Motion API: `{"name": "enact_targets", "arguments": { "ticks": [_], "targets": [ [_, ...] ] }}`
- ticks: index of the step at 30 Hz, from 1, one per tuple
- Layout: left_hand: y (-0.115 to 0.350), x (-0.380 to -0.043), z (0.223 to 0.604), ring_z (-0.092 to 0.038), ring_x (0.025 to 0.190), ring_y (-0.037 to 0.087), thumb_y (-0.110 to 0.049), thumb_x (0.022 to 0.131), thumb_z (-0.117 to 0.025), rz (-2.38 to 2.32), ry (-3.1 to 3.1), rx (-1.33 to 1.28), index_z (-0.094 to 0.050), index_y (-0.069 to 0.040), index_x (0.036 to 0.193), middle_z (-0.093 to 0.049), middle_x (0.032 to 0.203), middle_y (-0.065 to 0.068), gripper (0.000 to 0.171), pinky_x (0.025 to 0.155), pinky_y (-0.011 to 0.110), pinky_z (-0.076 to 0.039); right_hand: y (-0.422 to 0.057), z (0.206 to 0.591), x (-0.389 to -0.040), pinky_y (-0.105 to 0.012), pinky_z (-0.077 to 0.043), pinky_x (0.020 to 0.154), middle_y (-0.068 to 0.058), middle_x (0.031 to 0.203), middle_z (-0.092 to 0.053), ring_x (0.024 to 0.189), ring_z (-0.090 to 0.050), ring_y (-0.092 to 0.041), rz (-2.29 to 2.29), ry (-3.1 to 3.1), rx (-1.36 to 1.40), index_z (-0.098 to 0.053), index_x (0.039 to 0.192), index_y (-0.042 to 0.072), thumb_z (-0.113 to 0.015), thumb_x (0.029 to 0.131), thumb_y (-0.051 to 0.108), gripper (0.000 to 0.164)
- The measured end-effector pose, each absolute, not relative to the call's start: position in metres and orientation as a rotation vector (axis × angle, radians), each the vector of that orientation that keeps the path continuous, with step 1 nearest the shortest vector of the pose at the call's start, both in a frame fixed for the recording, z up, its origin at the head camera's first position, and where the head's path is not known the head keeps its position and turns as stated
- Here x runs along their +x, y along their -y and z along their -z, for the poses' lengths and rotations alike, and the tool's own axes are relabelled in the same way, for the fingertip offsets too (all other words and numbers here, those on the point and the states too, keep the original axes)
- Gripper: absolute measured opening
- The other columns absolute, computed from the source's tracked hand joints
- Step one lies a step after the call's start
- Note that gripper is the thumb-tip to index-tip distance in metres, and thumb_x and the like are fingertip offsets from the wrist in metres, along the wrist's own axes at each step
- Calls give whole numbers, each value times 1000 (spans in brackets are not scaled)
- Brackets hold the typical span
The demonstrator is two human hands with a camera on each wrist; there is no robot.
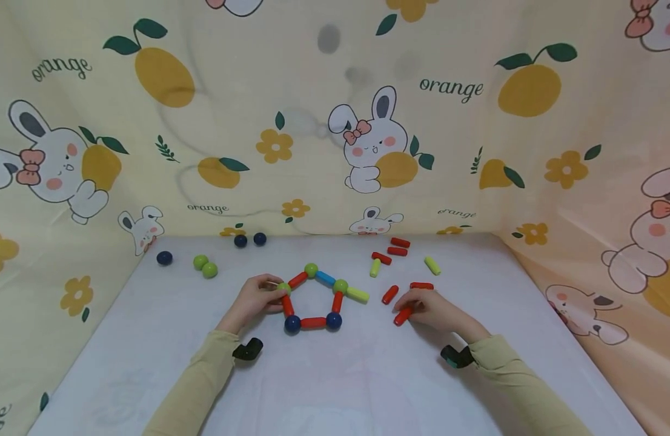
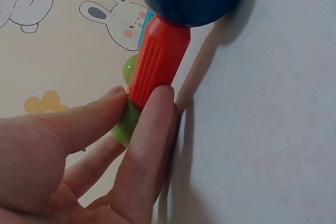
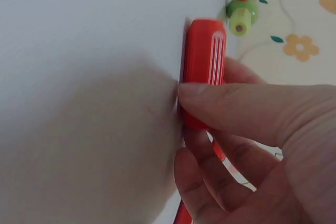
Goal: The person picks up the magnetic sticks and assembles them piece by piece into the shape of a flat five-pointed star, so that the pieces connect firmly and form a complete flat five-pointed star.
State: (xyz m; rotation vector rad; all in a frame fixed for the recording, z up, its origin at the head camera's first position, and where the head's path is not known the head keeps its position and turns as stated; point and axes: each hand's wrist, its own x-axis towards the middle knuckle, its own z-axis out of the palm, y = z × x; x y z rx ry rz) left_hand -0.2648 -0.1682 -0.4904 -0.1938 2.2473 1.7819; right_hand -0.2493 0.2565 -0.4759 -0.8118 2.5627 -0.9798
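Note:
A five-sided ring of rods and balls lies on the table, with red rods [image 1: 314,323], one blue rod [image 1: 325,278], dark blue balls [image 1: 292,324] and green balls [image 1: 311,270] at its corners. One yellow-green rod [image 1: 358,295] sticks out from its right corner. My left hand [image 1: 257,298] grips the green ball [image 2: 126,124] at the ring's left corner, thumb and fingers also against the end of a red rod [image 2: 160,59]. Right of the ring, my right hand [image 1: 430,307] pinches a loose red rod [image 3: 205,51] between thumb and fingers, at the tabletop.
Several red rods [image 1: 390,295] and two yellow-green rods [image 1: 432,265] lie loose around and behind my right hand. At the back left are loose green balls [image 1: 209,270] and dark blue balls [image 1: 164,258]. A printed curtain [image 1: 313,79] rises behind the white table [image 1: 335,381].

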Motion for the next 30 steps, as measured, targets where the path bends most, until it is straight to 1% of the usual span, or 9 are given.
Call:
{"name": "enact_targets", "arguments": {
  "ticks": [7,14,18,23,30],
  "targets": [
    [170,-266,493,-66,77,21,-6,89,-68,-1780,-2251,-183,-59,-3,119,-57,110,18,31,68,34,-58,-235,473,-251,-29,-51,78,10,102,-62,95,-56,-16,950,-2549,-901,-70,105,21,-70,85,4,26],
    [169,-263,491,-66,78,22,-6,89,-67,-1788,-2248,-192,-59,-4,119,-57,110,18,31,68,34,-58,-199,466,-253,-29,-50,78,9,99,-63,92,-56,-16,1027,-2504,-988,-71,105,16,-71,86,7,20],
    [168,-263,490,-65,79,23,-6,89,-67,-1792,-2238,-193,-59,-3,119,-57,110,19,31,68,34,-58,-181,465,-255,-30,-50,77,9,98,-64,91,-55,-17,1029,-2471,-1035,-72,104,17,-71,86,9,19],
    [168,-263,490,-65,80,23,-6,89,-67,-1796,-2233,-184,-59,-2,119,-55,110,19,31,69,35,-57,-169,468,-255,-29,-50,75,11,96,-63,90,-55,-14,1007,-2502,-1024,-72,102,20,-71,86,6,21],
    [170,-263,490,-65,78,21,-6,89,-67,-1796,-2244,-169,-58,-1,119,-56,109,19,31,68,35,-58,-162,467,-252,-29,-51,74,10,97,-63,90,-55,-15,1016,-2515,-991,-73,103,16,-70,86,5,20]
  ]
}}
